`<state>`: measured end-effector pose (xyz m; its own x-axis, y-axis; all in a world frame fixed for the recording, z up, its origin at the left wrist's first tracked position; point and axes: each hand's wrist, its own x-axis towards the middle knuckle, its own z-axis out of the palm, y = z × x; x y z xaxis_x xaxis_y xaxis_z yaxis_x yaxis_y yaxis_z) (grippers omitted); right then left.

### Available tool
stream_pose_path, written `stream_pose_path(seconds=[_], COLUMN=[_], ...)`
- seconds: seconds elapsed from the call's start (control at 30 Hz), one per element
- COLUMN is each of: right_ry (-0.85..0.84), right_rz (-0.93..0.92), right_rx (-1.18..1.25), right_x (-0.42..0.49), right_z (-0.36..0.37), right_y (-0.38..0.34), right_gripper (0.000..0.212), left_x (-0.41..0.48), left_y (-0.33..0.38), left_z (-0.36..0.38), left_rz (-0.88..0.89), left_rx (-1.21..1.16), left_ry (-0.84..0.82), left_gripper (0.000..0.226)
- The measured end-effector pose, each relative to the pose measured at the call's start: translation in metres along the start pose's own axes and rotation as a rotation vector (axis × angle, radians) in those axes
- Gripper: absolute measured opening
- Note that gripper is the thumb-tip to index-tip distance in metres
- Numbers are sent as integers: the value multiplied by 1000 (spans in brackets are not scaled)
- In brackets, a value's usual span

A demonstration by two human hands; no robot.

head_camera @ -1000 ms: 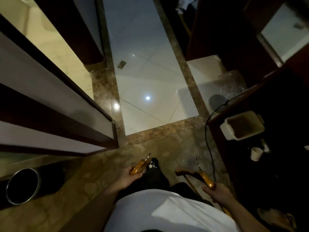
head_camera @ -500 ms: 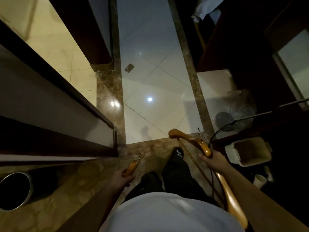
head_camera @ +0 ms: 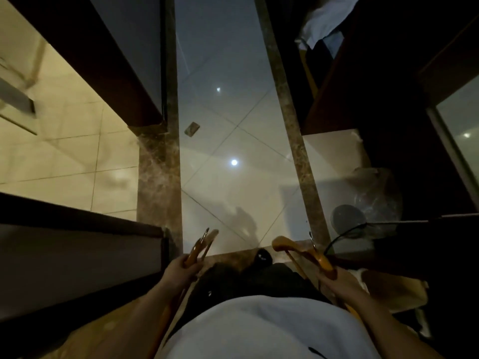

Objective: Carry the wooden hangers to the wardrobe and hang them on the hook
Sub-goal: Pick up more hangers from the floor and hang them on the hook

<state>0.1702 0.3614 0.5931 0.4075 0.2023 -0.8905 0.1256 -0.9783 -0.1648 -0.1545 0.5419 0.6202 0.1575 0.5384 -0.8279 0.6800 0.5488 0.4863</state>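
Note:
I look straight down at my legs and a glossy tiled floor. My left hand (head_camera: 178, 269) grips a wooden hanger (head_camera: 201, 246) whose metal hook points forward, low at centre left. My right hand (head_camera: 337, 282) grips a second wooden hanger (head_camera: 305, 252) near its metal hook, its curved arm reaching left over my black shoe (head_camera: 263, 256). Dark wooden wardrobe panels (head_camera: 344, 94) rise at the upper right, with pale cloth (head_camera: 321, 29) hanging inside. No hook for hanging is visible.
A dark door frame (head_camera: 108, 73) stands at upper left, with a lit tiled room beyond. A dark panel (head_camera: 77, 257) juts in at lower left. At right are a clear plastic bag (head_camera: 375, 195), a round dark object (head_camera: 348, 221) and a black cable (head_camera: 344, 234).
I have stepped forward along the corridor, so the floor and door frame slid toward me. The right hanger dropped lower; the bin and white tub left the view.

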Motion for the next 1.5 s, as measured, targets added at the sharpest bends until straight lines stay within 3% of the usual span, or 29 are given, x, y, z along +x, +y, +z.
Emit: stream_pose_path(seconds=[0.1,0.27,0.37,0.6,0.77,0.93,1.33,1.5], right_ry=[56,88,68,7,62,21,-1,24], right_rz=[57,83,14,-166,-258,-332,-188,-84], right_rx=[26,-48,-4,6,-64,-30,23,-19], right_x=[10,18,38,65,77,82,168,204], right_z=[-23,-53,-65,-90,-108,-131,-222,-274], right_y=[-24,-73,-116,-282,-397,-479,-535,-550], right_gripper=[20,41,38,22,35,35,45,47], left_x=[23,62,91,155,194,233,337,363], left_y=[53,119,142,181,218,268,463,562], left_z=[-5,-22,-44,-122,-182,-221,-208,-187], left_rz=[64,121,94,-48,-63,-41,59,167], left_rx=[13,47,78,80,73,137,163,166], left_ry=[9,-16,5,15,74,78,-6,-30], left_gripper=[14,19,19,19,25,33,36,22])
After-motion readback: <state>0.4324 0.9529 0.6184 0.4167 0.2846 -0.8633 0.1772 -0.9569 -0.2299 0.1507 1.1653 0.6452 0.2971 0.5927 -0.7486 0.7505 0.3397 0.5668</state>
